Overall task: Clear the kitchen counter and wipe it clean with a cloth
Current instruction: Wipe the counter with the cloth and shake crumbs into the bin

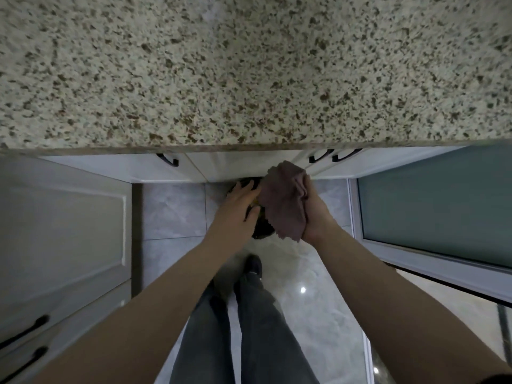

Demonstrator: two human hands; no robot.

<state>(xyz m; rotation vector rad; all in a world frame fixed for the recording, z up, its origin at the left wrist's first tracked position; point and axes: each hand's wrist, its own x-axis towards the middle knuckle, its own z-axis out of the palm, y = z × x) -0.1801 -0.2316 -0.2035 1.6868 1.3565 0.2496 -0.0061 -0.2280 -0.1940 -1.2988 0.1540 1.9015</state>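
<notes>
The speckled granite counter fills the upper half of the view, with nothing on it. Below its front edge, my right hand grips a brownish-mauve cloth that hangs bunched in front of the cabinets. My left hand is beside the cloth with its fingers straight, touching its left edge. Both hands are held over a dark round bin on the floor, mostly hidden behind them. Something yellow shows between my left fingers and the cloth; I cannot tell what it is.
White cabinet doors with black handles run under the counter. A white cabinet front stands at my left and a frosted glass door at my right. My legs in grey trousers stand on the glossy tiled floor.
</notes>
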